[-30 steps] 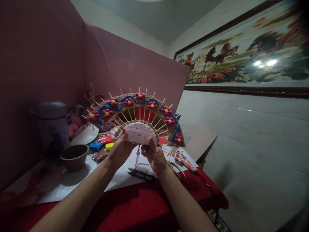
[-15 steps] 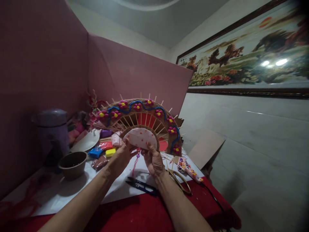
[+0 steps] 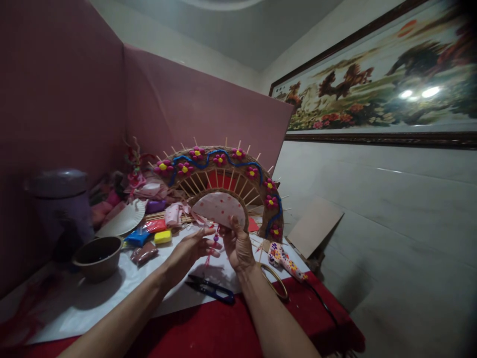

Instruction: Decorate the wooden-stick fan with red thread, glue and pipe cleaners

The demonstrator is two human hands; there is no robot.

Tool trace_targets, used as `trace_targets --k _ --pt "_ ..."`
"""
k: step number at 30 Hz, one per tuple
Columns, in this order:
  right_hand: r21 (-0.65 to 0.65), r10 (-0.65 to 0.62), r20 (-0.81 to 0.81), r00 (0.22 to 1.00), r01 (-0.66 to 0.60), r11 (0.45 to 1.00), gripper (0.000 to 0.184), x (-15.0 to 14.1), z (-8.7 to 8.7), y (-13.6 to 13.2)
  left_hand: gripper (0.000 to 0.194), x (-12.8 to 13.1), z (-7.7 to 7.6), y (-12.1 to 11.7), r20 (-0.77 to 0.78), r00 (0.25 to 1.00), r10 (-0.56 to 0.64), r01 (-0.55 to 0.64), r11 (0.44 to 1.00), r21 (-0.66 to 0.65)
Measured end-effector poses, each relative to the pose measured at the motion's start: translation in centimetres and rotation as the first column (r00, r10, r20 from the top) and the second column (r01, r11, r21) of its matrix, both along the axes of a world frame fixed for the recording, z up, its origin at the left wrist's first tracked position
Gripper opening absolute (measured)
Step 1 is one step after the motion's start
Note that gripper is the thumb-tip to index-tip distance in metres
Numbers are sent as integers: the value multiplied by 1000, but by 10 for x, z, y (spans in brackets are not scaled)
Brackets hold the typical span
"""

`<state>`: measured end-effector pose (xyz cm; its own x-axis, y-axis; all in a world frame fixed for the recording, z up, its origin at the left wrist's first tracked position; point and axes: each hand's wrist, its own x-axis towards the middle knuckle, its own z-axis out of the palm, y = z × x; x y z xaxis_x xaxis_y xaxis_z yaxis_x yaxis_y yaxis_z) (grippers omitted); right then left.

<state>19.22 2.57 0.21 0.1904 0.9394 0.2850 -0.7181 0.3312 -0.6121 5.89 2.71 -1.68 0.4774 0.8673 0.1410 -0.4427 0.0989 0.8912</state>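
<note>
A craft fan point(image 3: 219, 208) stands upright before me, made of thin sticks, a brown twine-like band with magenta flowers and a wavy blue line, and a pale spotted half-round base. My right hand point(image 3: 238, 248) grips the base's lower right, thumb on the front. Just below the base, my left hand point(image 3: 196, 248) is off the fan, its fingers stretched out beside a pink tassel with a purple bead point(image 3: 216, 238). Whether those fingers touch the tassel I cannot tell. Dark thread snips point(image 3: 211, 289) lie on the white sheet beneath.
Left of my arms stand a brown bowl point(image 3: 99, 259) and a lilac container point(image 3: 61, 209). Packets of blue point(image 3: 137, 237), red, yellow and brown clay lie near a paper plate point(image 3: 126, 219). Brass-coloured scissors point(image 3: 276, 283) and a flowered glue gun point(image 3: 286, 262) with a cord lie right.
My left hand has let go of the fan's base and dropped slightly towards the tassel. The right hand keeps its hold, and the fan now leans slightly clockwise.
</note>
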Motion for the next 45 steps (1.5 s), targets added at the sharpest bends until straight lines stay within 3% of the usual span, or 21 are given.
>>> trace_targets --k 5,11,14,18,21,23,25,26,30,33,38,45 --pt "29 -17 -108 994 20 999 34 4 3 1 42 -1 -3 2 -187 981 48 -35 997 70" --pt "60 -64 -154 986 74 995 36 14 7 2 27 -2 -9 11 -341 934 110 -64 988 142" --pt "54 -95 -141 985 103 993 37 19 8 4 23 -2 -15 17 -451 869 204 -118 970 210" --pt "38 -102 -124 987 108 993 42 21 8 5 27 -5 -26 25 -599 697 394 -116 886 449" --pt "32 -104 -97 990 107 994 43 21 9 3 44 -9 -31 26 -677 501 540 -39 795 605" --pt "43 -103 -77 992 106 993 42 20 10 2 48 -11 -31 24 -680 362 638 -16 733 680" --pt "57 -95 -74 993 99 993 43 20 9 1 45 -11 -29 23 -654 303 693 -30 693 720" --pt "58 -89 -74 993 93 994 43 19 9 1 43 -11 -28 23 -642 320 696 -58 691 721" --pt "61 -71 -69 995 75 995 42 18 5 2 33 -12 -23 26 -555 530 641 -210 733 647" --pt "24 -58 -53 997 59 998 39 17 2 3 27 -13 -22 29 -473 640 606 -287 759 584" --pt "-63 -109 -2 994 109 992 40 17 -4 4 22 -11 -19 27 -404 719 566 -341 793 505" --pt "1 -188 112 976 189 982 41 12 -8 6 25 -6 -13 23 -380 743 552 -404 821 402"
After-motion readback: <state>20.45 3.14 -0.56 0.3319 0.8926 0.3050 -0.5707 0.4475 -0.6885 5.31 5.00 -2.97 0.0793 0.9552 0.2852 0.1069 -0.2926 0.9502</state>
